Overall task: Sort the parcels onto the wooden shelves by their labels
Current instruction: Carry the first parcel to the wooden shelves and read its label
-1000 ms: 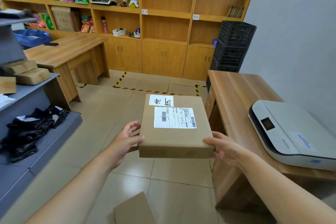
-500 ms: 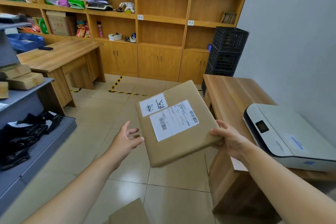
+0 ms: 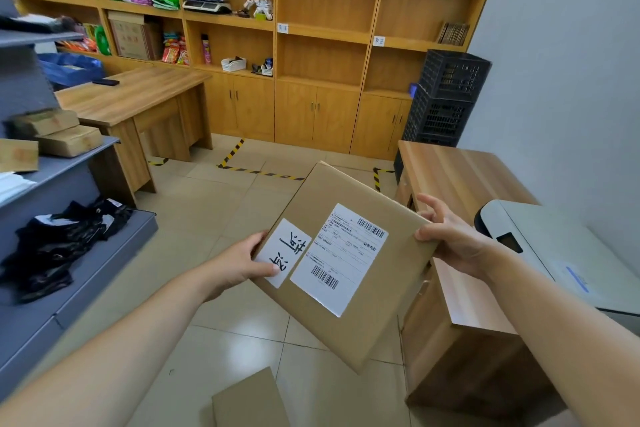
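A flat brown cardboard parcel [image 3: 360,315] hangs in front of me, turned diagonally. It carries a white handwritten label [image 3: 284,251] and a printed shipping label with barcodes [image 3: 341,258]. My left hand [image 3: 239,262] grips its left corner, thumb on the handwritten label. My right hand [image 3: 450,239] holds the right corner with fingers spread. The wooden shelves [image 3: 325,31] fill the far wall, with small white tags [image 3: 282,27] on their front edges. Their right-hand bays hold little.
A wooden desk [image 3: 460,177] with a white printer [image 3: 568,250] stands to my right. Black crates [image 3: 446,97] are stacked in the corner. A grey rack [image 3: 69,163] with boxes and black bags is at left, another desk [image 3: 138,94] beyond it. A cardboard piece [image 3: 249,399] lies on the floor.
The parcel has rotated clockwise from level to diagonal. My left hand, off the box half a second ago, now grips its left corner. My view moved closer to the shelves.
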Tool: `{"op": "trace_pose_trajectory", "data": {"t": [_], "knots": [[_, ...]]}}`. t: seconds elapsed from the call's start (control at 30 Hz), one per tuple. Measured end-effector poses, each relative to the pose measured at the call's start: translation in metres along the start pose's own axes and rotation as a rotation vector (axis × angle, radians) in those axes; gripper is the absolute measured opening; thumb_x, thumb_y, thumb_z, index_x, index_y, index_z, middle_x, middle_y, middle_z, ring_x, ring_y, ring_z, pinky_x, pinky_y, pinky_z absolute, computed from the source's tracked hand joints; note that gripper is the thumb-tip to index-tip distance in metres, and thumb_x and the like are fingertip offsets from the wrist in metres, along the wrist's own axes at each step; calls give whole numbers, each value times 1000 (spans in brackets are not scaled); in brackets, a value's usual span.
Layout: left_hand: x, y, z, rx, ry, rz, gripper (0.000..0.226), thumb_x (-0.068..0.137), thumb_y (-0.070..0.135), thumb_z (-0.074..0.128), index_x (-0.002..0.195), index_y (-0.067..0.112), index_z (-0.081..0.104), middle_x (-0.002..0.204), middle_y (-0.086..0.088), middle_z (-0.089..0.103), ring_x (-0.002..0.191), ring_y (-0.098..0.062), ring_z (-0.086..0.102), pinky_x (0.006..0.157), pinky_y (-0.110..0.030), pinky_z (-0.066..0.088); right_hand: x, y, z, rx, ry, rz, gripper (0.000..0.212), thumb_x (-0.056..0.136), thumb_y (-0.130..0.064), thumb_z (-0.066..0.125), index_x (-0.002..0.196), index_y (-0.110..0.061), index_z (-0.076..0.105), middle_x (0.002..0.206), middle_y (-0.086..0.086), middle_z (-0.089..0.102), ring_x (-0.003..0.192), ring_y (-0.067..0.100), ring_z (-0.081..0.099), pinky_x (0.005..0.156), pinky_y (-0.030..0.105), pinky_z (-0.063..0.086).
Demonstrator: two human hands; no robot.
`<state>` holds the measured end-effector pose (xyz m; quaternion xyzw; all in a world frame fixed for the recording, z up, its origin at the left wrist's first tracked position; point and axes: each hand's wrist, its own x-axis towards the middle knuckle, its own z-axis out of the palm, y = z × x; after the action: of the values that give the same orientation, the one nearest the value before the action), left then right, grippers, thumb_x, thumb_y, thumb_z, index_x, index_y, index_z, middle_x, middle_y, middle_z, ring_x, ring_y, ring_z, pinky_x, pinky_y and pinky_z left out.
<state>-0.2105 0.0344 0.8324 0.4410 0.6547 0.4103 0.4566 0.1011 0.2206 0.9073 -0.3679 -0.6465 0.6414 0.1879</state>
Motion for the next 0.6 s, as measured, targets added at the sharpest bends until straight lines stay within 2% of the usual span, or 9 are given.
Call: {"op": "trace_pose_trajectory", "data": {"t": [0.1,0.23,0.3,0.37,0.43,0.5,0.6], "knots": [[-6,0,-2,-52,-24,-6,74,63,27,79,128,32,43,111,9,68,97,-6,64,75,-18,48,0,-3,0,23,-2,-37,104,47,-23,74,133,-45,21,127,1,41,113,29,50,90,44,49],[-11,-1,-2,-62,-78,-2,75,60,30,79,125,40,43,110,10,69,101,-7,63,80,-21,46,0,-4,-3,56,12,-75,87,58,-18,71,128,-45,26,127,-10,38,111,20,49,77,34,53],[-14,-2,-3,-94,-68,0,80,55,31,78,125,43,41,111,2,69,103,-14,62,85,-26,45,0,-3,-7,84,33,-86,88,55,-22,73,129,-42,30,128,-11,39,113,22,49,74,32,53],[-16,-2,-3,-153,-60,6,80,51,32,76,122,44,42,115,-11,65,104,-22,62,88,-30,46,1,-2,-10,112,55,-91,91,50,-27,75,131,-37,34,128,-10,43,112,23,51,72,32,54],[-17,-1,-1,-211,-63,12,77,50,29,75,118,45,45,117,-19,60,100,-25,63,84,-30,50,2,0,-11,143,84,-89,94,49,-28,76,133,-32,35,130,-8,43,112,25,52,72,32,54],[-17,-1,0,-253,-57,19,75,49,27,75,116,44,47,117,-21,58,94,-24,65,79,-31,53,3,1,-10,178,133,-95,94,50,-27,79,133,-26,36,129,-1,45,110,26,53,70,32,54],[-16,2,1,-310,-26,19,73,48,27,77,114,44,49,116,-22,56,93,-26,64,78,-34,54,5,0,-5,188,237,-107,82,63,-24,80,132,-20,37,124,6,48,105,24,55,68,31,54]]}}
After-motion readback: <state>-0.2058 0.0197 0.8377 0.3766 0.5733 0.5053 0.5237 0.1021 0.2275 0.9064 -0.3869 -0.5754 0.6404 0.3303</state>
